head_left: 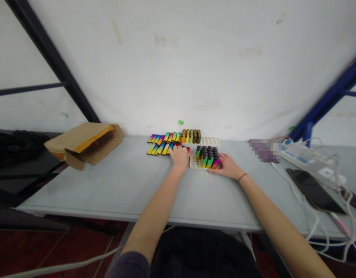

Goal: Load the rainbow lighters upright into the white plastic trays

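Observation:
My left hand reaches down at the right end of a loose group of shiny multicoloured lighters. Its fingers are curled round a lighter there, partly hidden by the hand. My right hand grips the right side of a white holed tray, thumb along the front edge and fingers behind. Upright lighters with black tops fill the tray's middle and right, in green, yellow and pink. Holes show bare at the tray's front left.
Behind stand upright lighters in a second white tray. An open cardboard box lies at left. A phone, white cables and a power strip occupy the right. The wall closes off the back.

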Motion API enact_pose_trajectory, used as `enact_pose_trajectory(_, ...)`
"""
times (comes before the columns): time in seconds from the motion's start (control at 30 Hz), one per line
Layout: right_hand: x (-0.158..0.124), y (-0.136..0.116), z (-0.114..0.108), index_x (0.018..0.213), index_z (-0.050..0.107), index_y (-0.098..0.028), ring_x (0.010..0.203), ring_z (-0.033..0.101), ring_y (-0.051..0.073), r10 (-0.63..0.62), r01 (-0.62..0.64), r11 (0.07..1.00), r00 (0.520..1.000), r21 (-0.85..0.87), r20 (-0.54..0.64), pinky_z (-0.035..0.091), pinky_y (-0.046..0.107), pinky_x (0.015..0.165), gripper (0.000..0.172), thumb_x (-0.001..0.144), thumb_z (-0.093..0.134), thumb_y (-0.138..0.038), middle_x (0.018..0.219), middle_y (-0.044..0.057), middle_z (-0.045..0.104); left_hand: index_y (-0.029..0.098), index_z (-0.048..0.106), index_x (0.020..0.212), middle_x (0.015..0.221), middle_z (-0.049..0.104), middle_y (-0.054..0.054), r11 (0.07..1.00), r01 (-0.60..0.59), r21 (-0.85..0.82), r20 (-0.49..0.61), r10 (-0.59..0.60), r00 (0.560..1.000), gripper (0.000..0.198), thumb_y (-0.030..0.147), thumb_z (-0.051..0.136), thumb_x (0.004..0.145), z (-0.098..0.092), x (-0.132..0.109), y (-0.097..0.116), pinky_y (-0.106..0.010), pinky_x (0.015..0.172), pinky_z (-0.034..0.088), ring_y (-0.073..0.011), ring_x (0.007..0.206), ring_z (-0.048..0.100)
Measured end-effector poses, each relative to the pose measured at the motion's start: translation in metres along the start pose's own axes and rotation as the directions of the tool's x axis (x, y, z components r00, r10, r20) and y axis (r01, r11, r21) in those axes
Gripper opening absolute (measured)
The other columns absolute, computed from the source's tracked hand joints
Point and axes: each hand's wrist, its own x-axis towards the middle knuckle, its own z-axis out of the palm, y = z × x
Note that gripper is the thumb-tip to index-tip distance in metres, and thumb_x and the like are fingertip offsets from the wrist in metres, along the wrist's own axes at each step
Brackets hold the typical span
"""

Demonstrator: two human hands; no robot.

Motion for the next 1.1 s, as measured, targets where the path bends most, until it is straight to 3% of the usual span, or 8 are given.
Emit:
enact_pose_trajectory(0.37,-0.001,0.001,-0.001,0.122,0.065,-0.015,0.117,0.059,0.037,-0.009,0.009,1.0,1.0,0.002,-0.005,0.045,0.05,0.103,0.072,0.077,0.066,-0.072,0.127,0.018,0.065,0.017,0.076,0.101,0.12,0.066,-0.019,0.999,-0.029,-0.036,-0.032,0.028,0.999,0.037,0.037,0.045,0.098,0.005,-0.003,0.001,-0.053,0.093,0.033,-0.0359,0.115,0.049)
enact_pose_trajectory(0.5,-0.001,0.0,-0.001,0.122,0.065,-0.015,0.117,0.059,0.037,-0.004,0.004,1.0,1.0,0.009,-0.007,0.046,0.051,0.102,0.072,0.077,0.067,-0.071,0.126,0.018,0.066,0.015,0.07,0.105,0.114,0.07,-0.017,0.975,0.037,-0.217,-0.087,-0.057,0.995,0.041,0.034,0.034,0.102,0.001,0.001,0.003,-0.048,0.096,0.037,-0.032,0.114,0.056)
enact_pose_trajectory(0.63,-0.001,-0.001,-0.002,0.122,0.064,-0.015,0.117,0.059,0.037,0.0,0.001,1.0,1.0,0.012,-0.006,0.046,0.051,0.103,0.072,0.076,0.067,-0.071,0.126,0.018,0.066,0.015,0.063,0.109,0.097,0.074,-0.012,0.797,0.089,-0.597,-0.006,-0.116,0.993,0.037,0.028,0.028,0.104,0.002,0.011,0.001,-0.035,0.089,0.045,-0.0231,0.094,0.068)
enact_pose_trajectory(0.73,0.0,-0.001,-0.002,0.122,0.064,-0.014,0.118,0.059,0.037,0.002,-0.002,1.0,1.0,0.007,-0.001,0.046,0.051,0.103,0.073,0.076,0.067,-0.071,0.126,0.019,0.065,0.017,0.058,0.116,0.093,0.072,-0.009,0.637,0.083,-0.767,-0.019,-0.151,0.988,0.032,0.032,0.032,0.104,0.003,0.013,0.0,-0.032,0.084,0.048,-0.0207,0.088,0.069)
enact_pose_trajectory(0.8,0.0,0.0,-0.002,0.123,0.064,-0.014,0.117,0.059,0.037,0.0,0.0,1.0,1.0,0.007,-0.001,0.046,0.05,0.103,0.074,0.076,0.067,-0.071,0.126,0.019,0.066,0.018,0.055,0.118,0.095,0.072,-0.008,0.607,0.041,-0.794,-0.072,-0.161,0.984,0.029,0.038,0.044,0.1,0.003,0.011,0.0,-0.032,0.083,0.049,-0.0214,0.089,0.068)
enact_pose_trajectory(0.9,0.0,0.0,-0.001,0.122,0.065,-0.015,0.117,0.059,0.037,-0.009,0.009,1.0,1.0,0.009,0.001,0.045,0.05,0.103,0.073,0.077,0.066,-0.072,0.126,0.018,0.066,0.02,0.052,0.119,0.1,0.071,-0.009,0.636,-0.035,-0.771,-0.162,-0.142,0.977,0.033,0.041,0.058,0.094,0.001,0.008,0.0,-0.033,0.084,0.05,-0.023,0.09,0.068)
enact_pose_trajectory(1.0,0.0,0.0,0.0,0.121,0.065,-0.015,0.117,0.059,0.037,-0.003,0.003,1.0,1.0,0.006,0.001,0.046,0.05,0.102,0.073,0.077,0.066,-0.072,0.125,0.018,0.066,0.021,0.055,0.108,0.09,0.069,-0.007,0.635,-0.121,-0.763,-0.217,-0.075,0.973,0.022,0.04,0.049,0.098,0.002,0.009,-0.001,-0.033,0.082,0.049,-0.0218,0.086,0.067)
enact_pose_trajectory(1.1,0.0,0.0,0.0,0.122,0.064,-0.016,0.117,0.059,0.036,0.002,-0.002,1.0,1.0,0.008,-0.006,0.045,0.049,0.102,0.073,0.076,0.068,-0.071,0.126,0.018,0.065,0.021,0.054,0.094,0.079,0.063,-0.003,0.534,-0.141,-0.833,-0.204,-0.06,0.977,0.023,0.039,0.041,0.101,0.006,0.011,0.001,-0.029,0.075,0.048,-0.0178,0.075,0.064)
